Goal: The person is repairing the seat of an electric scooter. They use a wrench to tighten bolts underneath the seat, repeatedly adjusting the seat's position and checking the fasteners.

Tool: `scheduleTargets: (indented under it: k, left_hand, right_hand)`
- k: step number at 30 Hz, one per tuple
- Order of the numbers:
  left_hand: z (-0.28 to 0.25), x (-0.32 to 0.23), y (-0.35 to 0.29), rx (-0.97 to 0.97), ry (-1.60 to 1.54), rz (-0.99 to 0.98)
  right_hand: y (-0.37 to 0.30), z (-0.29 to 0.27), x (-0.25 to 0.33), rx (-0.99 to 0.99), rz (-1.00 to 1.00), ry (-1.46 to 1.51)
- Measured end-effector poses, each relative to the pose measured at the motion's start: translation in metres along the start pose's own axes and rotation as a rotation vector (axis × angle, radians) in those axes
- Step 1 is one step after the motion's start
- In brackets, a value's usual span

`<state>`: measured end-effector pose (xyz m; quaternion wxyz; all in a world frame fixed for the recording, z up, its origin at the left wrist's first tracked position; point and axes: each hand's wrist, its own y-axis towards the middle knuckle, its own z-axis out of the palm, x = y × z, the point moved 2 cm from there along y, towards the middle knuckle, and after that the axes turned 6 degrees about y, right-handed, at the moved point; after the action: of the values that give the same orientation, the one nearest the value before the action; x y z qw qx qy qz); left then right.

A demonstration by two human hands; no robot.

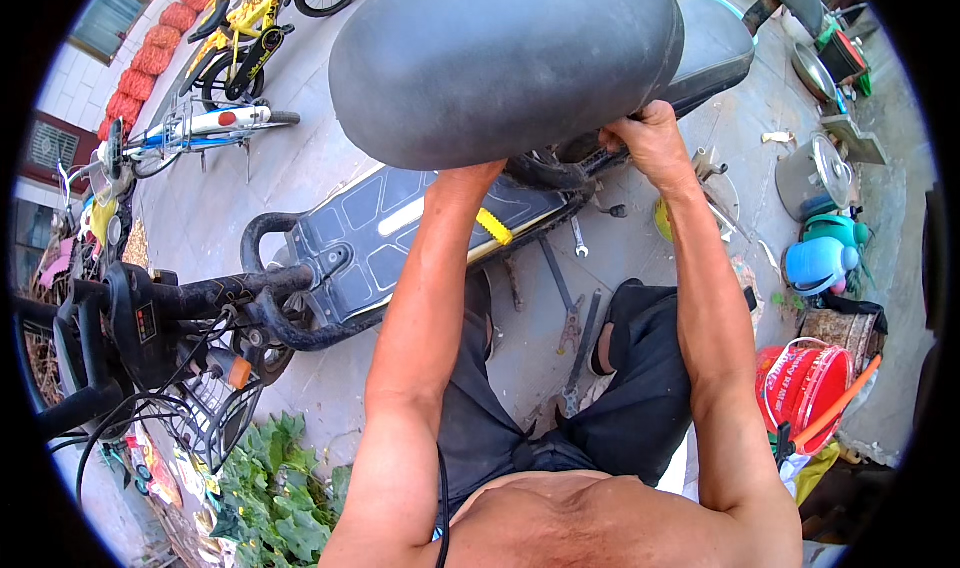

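A large black padded scooter seat (500,63) fills the top middle, over the rear of an electric scooter. My left hand (472,176) reaches under its near edge; the fingers are hidden behind the seat. At the seat's near right edge, my right hand (650,143) has its fingers curled together against the underside. What they grip there is too hidden to name. Below my hands lies the scooter's dark footboard (340,253), with a yellow ridged plastic piece (494,227) on it. A second black seat section (712,53) shows behind, to the right.
On the paving between my legs lie a wrench (579,238), pliers (570,328) and a long metal tool (580,358). Handlebars (140,313) stand at left, leafy plants (275,488) below. Right are a red bucket (815,388), a blue jug (815,265) and a metal pot (815,178).
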<state>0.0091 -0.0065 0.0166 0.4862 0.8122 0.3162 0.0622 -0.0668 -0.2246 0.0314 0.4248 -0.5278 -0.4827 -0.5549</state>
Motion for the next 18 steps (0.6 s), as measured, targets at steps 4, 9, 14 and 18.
scheduleTargets:
  k: [4,9,14,18]
  left_hand:
    - [0.001,-0.002,-0.001,-0.012,0.034,0.015]
    - [0.003,0.000,-0.004,-0.016,0.016,0.020]
    - [0.004,0.005,-0.003,0.047,0.027,0.014]
    - [-0.004,-0.002,-0.003,0.146,-0.013,-0.071]
  right_hand:
    - [-0.014,0.009,0.010,-0.061,-0.030,-0.064]
    - [-0.018,0.009,0.014,-0.103,-0.092,-0.121]
    - [-0.004,0.003,0.015,-0.153,-0.177,-0.060]
    - [-0.001,-0.008,0.020,-0.137,-0.147,-0.170]
